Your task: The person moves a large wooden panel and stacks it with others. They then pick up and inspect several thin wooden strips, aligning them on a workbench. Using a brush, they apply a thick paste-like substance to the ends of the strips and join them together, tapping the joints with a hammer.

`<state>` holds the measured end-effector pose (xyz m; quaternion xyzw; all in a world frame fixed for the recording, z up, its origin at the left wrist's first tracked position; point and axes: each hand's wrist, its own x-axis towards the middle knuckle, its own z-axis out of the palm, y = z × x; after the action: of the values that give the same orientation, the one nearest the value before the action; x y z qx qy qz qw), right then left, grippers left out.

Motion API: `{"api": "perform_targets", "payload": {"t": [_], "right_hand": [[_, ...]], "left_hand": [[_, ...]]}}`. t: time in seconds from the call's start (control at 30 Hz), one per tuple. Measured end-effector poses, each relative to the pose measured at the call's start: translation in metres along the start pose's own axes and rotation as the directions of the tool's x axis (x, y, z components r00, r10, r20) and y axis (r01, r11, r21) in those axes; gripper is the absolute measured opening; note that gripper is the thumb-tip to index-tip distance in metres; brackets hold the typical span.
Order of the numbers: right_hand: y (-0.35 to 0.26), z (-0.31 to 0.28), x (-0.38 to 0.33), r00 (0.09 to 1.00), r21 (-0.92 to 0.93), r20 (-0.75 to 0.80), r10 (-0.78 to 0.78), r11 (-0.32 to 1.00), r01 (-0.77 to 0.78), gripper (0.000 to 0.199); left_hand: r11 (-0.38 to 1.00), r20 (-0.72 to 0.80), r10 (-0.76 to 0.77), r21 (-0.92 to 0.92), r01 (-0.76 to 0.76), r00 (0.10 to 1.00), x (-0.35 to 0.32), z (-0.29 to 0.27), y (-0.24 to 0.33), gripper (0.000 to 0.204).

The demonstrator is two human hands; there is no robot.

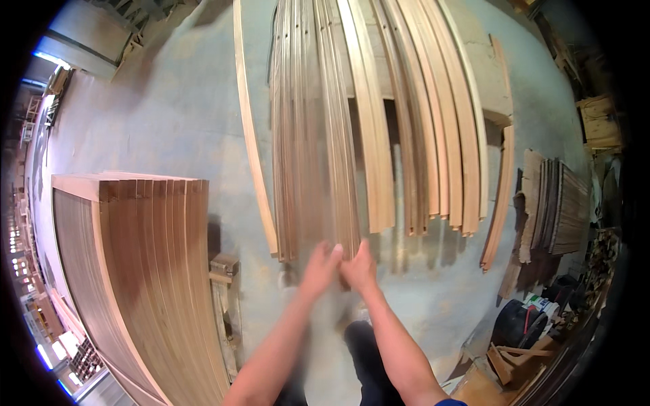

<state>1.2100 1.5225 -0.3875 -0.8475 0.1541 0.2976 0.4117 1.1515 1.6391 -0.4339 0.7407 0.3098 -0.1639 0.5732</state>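
Observation:
Long brown wooden strips (298, 135) lie side by side and run away from me, their near ends in front of my hands. My right hand (359, 266) is closed around the near end of a dark wooden strip (342, 169), thumb toward the middle. Close beside it, my left hand (320, 268) is at the ends of the neighbouring strips. Motion smears its fingers, so its grip does not show clearly. Some strips ahead of the left hand are blurred too.
Pale wooden strips (440, 122) lie to the right, and a single thin strip (249, 142) at the left. A tall stack of wooden panels (152, 271) stands at near left. Further right are a small stack of boards (555, 203) and a black round container (518, 325).

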Motion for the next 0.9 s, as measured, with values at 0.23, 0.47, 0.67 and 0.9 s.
{"api": "perform_targets", "payload": {"t": [0.23, 0.47, 0.67, 0.9], "right_hand": [[-0.05, -0.132, -0.107, 0.959, 0.55, 0.236, -0.157, 0.835, 0.001, 0.053], [-0.176, -0.21, -0.156, 0.878, 0.829, 0.387, -0.282, 0.523, -0.197, 0.064], [-0.257, -0.248, -0.16, 0.899, 0.917, 0.241, -0.365, 0.39, -0.087, 0.065], [-0.323, -0.278, -0.169, 0.836, 0.951, 0.207, -0.508, 0.306, -0.05, 0.053]], "left_hand": [[0.992, 0.06, -0.077, -0.1, 0.083, 0.995, -0.083, -0.037, 0.187, 0.053], [0.942, 0.009, 0.265, -0.213, -0.257, 0.964, -0.141, -0.119, 0.371, 0.064], [0.897, -0.163, 0.431, -0.034, -0.441, 0.888, -0.148, -0.136, 0.459, 0.064], [0.882, -0.059, 0.271, -0.384, -0.272, 0.961, -0.12, -0.16, 0.509, 0.055]]}}
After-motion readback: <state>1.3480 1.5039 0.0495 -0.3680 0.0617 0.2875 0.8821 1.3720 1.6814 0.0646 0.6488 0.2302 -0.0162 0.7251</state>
